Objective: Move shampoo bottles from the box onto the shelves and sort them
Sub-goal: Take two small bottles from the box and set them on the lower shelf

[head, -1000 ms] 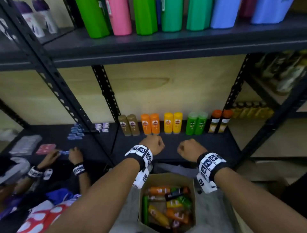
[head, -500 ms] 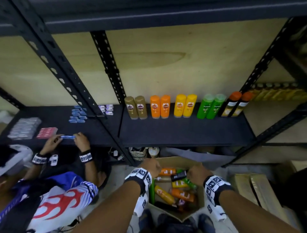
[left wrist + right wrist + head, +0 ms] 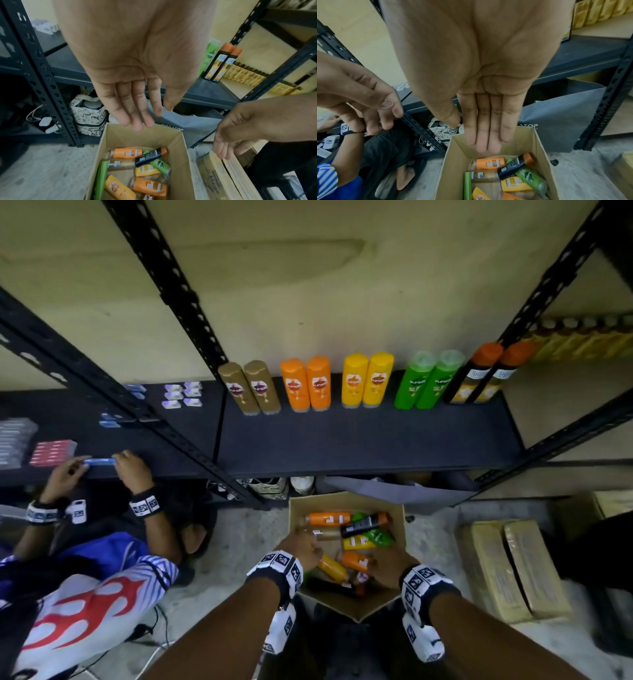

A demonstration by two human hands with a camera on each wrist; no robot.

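Now that both hands have dropped from the shelf down over the cardboard box [image 3: 397, 510], the person is ready to pick again. A second ago they were curled into fists up by the shelf edge. The left hand [image 3: 135, 86] has straight fingers held apart and holds nothing. The right hand [image 3: 481, 94] has straight fingers side by side, and it is empty too. I think a grab comes next.

Just under the fingertips lie the loose shampoo bottles: an orange bottle [image 3: 489, 163], a black bottle with an orange cap [image 3: 516, 165], a green bottle [image 3: 530, 178] and a yellow bottle [image 3: 513, 183]. Under them is a brown one, partly covered. How many sit at the bottom I cannot tell.

Far past the fingers, on the black shelf [image 3: 359, 443], bottles stand in pairs by colour: brown, orange, yellow, green [image 3: 424, 381], then black. Off to the left another person's hands [image 3: 130, 470] work on small packs, too blurry to name.
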